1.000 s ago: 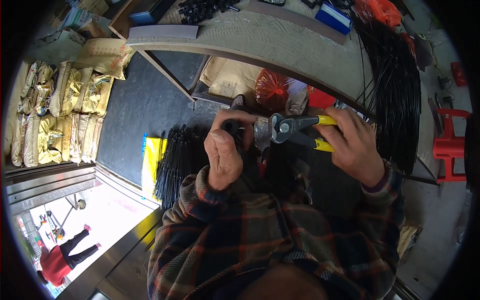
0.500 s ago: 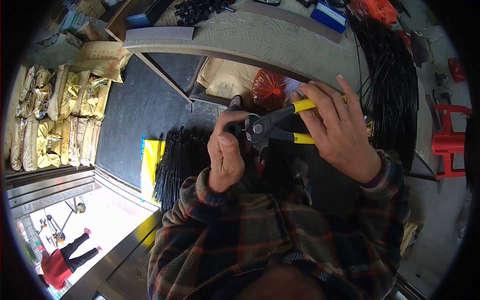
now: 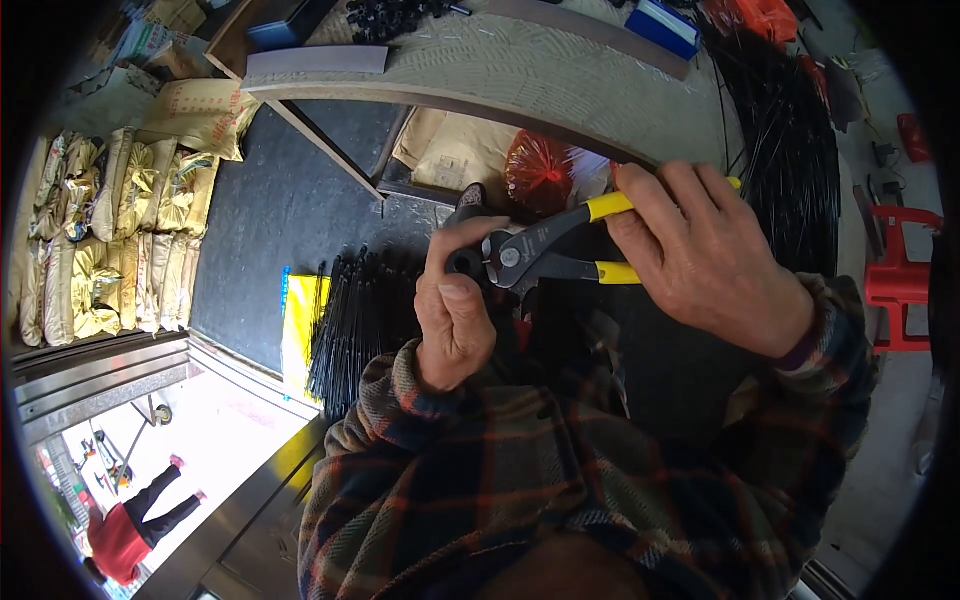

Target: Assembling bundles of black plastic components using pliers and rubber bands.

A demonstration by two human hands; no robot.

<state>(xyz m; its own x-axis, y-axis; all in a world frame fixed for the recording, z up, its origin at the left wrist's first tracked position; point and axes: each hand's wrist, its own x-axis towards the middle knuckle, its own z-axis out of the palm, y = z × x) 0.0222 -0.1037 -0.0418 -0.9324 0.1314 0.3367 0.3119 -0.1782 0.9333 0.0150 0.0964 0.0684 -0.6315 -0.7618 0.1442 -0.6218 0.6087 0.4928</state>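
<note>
In front of my body my right hand (image 3: 705, 255) is wrapped round the yellow handles of a pair of end-cutting pincers (image 3: 547, 240). Their dark handles stand apart, and the jaws point left. My left hand (image 3: 452, 325) pinches a small round black part (image 3: 463, 263) between thumb and index finger. The pincer jaws meet or nearly meet this part at my left fingertips; I cannot tell whether they bite on it. To the left of my lap stands a bundle of thin black rods (image 3: 358, 325), beside a yellow sheet (image 3: 300, 335).
A worktable (image 3: 530, 75) crosses ahead, with black small parts (image 3: 390, 22) and a blue box (image 3: 662, 28) on it. Long black strands (image 3: 785, 150) hang at the right by a red stool (image 3: 897, 280). Filled sacks (image 3: 120, 235) are stacked left. A person in red (image 3: 120, 545) is outside.
My right hand has shifted slightly right, its raised fingers now curled over the pincer handles. The left hand and black part have stayed nearly in place.
</note>
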